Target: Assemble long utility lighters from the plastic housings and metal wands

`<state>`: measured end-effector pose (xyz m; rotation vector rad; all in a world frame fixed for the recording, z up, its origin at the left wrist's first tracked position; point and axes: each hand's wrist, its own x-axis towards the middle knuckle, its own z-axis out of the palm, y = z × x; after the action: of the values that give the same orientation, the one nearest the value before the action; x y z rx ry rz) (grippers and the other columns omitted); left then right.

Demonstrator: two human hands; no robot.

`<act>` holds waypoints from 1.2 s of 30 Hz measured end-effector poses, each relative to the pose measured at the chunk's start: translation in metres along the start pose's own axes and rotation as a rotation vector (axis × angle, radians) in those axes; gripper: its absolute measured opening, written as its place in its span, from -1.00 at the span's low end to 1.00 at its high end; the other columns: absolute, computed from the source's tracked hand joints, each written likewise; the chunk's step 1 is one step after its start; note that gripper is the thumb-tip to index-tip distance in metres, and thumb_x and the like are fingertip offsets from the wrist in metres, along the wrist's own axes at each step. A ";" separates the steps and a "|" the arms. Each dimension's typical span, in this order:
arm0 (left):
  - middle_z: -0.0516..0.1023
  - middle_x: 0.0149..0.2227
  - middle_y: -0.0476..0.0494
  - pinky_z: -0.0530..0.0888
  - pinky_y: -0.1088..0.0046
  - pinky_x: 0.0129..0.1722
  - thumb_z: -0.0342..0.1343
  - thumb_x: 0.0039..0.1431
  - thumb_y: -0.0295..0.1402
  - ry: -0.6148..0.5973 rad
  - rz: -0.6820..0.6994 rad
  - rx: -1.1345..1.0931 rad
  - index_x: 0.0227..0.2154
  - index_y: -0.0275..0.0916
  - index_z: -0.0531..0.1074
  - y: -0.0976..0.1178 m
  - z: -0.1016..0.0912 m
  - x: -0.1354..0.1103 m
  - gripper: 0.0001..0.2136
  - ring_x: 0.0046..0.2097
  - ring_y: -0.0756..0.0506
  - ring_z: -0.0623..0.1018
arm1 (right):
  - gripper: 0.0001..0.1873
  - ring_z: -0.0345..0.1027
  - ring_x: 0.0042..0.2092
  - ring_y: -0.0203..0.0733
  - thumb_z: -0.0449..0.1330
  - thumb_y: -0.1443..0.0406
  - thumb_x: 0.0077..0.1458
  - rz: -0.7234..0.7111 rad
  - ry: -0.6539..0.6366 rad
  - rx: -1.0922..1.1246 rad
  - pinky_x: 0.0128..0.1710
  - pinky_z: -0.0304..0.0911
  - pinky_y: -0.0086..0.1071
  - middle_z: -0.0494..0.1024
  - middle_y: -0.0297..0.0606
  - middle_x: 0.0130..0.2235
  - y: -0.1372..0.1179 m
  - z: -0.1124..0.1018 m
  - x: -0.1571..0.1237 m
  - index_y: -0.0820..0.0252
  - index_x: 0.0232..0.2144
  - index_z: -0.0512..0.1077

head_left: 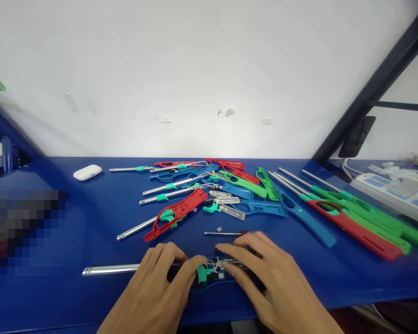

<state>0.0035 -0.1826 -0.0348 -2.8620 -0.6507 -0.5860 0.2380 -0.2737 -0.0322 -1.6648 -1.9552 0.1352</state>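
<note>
A long-nosed gas lighter (202, 274) with its blue casing opened lies near the table's front edge, its metal tube (109, 269) pointing left. Thin wires, a green trigger piece and a small black part show inside. My left hand (162, 280) is closed over the lighter where the tube meets the casing, thumb by the green trigger. My right hand (270, 273) grips the other end, with thumb and fingertips at the wires and the clear fuel tank. My palms hide parts of the casing. Just beyond my right fingers lies a screwdriver (223, 234), its red handle partly covered.
Opened lighter parts, including a red casing half (176, 215) and clear fuel tanks (231, 211), are spread mid-table. Several whole lighters, one red (362, 229), lie at right beside a white power strip (390, 190). A white earbud case (87, 172) sits back left.
</note>
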 end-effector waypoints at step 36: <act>0.53 -0.05 -0.13 0.57 0.25 -0.02 -0.08 0.41 -0.54 0.047 -0.050 -0.087 0.15 -0.10 0.44 -0.005 0.006 -0.012 -0.62 -0.08 -0.15 0.57 | -0.79 0.52 -0.04 -0.11 0.14 0.21 0.47 0.070 0.186 0.102 0.02 0.41 -0.18 0.62 -0.32 -0.06 0.004 -0.001 0.002 -0.11 0.00 0.56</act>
<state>-0.0067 -0.1816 -0.0446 -2.9095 -0.7087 -0.7032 0.2422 -0.2717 -0.0321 -1.6197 -1.7248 0.1004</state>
